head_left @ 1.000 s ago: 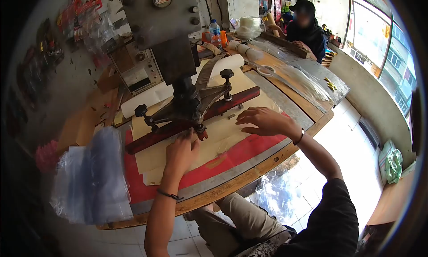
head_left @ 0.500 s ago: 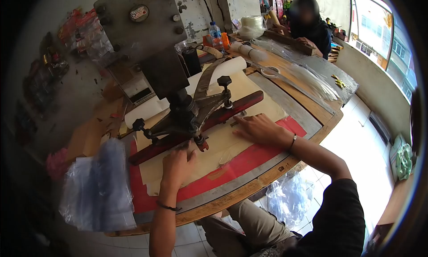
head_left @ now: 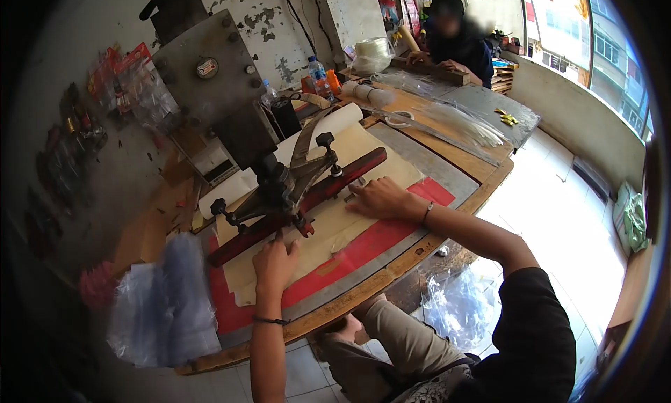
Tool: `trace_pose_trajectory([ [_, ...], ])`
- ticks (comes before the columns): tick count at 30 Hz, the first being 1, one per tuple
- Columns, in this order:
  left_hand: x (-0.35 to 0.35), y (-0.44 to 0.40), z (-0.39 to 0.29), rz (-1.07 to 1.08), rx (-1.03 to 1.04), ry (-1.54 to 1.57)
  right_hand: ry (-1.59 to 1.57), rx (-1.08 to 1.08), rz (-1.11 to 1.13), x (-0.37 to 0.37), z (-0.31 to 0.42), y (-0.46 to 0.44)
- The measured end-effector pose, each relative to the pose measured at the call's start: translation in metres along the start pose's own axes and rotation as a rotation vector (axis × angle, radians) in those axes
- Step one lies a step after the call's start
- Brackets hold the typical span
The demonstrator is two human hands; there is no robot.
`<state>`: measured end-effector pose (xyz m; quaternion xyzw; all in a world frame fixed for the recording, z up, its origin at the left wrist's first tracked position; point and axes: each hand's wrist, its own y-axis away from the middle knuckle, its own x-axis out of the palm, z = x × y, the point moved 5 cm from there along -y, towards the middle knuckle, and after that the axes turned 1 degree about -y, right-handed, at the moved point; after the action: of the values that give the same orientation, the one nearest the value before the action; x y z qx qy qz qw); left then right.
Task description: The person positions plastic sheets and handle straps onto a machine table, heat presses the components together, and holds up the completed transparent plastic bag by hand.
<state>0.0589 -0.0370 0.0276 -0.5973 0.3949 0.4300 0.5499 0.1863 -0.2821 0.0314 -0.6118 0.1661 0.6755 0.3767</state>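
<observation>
A press head (head_left: 203, 64) carries a long dark red bar (head_left: 335, 183) that lies across a cream sheet (head_left: 353, 228). My left hand (head_left: 274, 265) rests on the sheet near the bar's left half, its thumb and index finger apart and pointing at the bar. Beside those fingertips is a small red-tipped metal piece (head_left: 305, 227) below the press. Further right, my right hand (head_left: 379, 198) lies on the sheet with fingers stretched toward the bar. A small piece near its fingertips is too unclear to name. Under the sheet, a red sheet (head_left: 391, 239) shows along the front.
Clear plastic sheets (head_left: 164, 305) hang over the table's left edge. A white roll (head_left: 342, 120) lies behind the bar. A tape roll (head_left: 400, 119), a long metal ruler (head_left: 440, 134) and clear strips (head_left: 468, 120) lie at right. Another person (head_left: 458, 47) sits at the far end.
The camera view has shifted, moving the press and table left in the picture. Both hands stay in nearly the same places by the bar.
</observation>
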Motion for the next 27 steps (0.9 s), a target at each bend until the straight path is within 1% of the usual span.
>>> trace_pose_trajectory([
  [2,-0.002,0.000,0.001,0.088,-0.055,-0.033,0.022,-0.038,0.005,-0.001,0.001,-0.001],
  [6,-0.007,0.004,-0.002,0.003,-0.074,-0.021,0.100,-0.068,0.099,0.000,0.000,-0.010],
  [7,-0.007,0.004,-0.001,0.004,-0.087,-0.025,0.120,-0.059,0.095,0.002,0.001,-0.012],
  [10,-0.004,0.002,0.003,0.011,-0.106,-0.049,0.020,-0.008,0.040,-0.010,0.009,0.000],
  [12,0.001,0.001,0.009,0.017,-0.125,-0.044,0.033,0.004,0.043,0.001,-0.003,-0.006],
  [14,0.008,0.000,0.013,0.018,-0.113,-0.034,0.052,-0.035,-0.015,0.006,-0.004,-0.009],
  [15,0.007,0.000,0.013,0.044,-0.136,0.006,0.034,-0.047,0.003,0.004,-0.002,-0.009],
  [17,0.006,-0.003,0.013,0.108,-0.153,-0.009,0.024,-0.063,0.003,0.003,0.002,-0.010],
  [27,0.001,0.003,0.017,0.137,-0.227,0.016,0.041,-0.098,-0.041,0.002,-0.002,-0.007],
])
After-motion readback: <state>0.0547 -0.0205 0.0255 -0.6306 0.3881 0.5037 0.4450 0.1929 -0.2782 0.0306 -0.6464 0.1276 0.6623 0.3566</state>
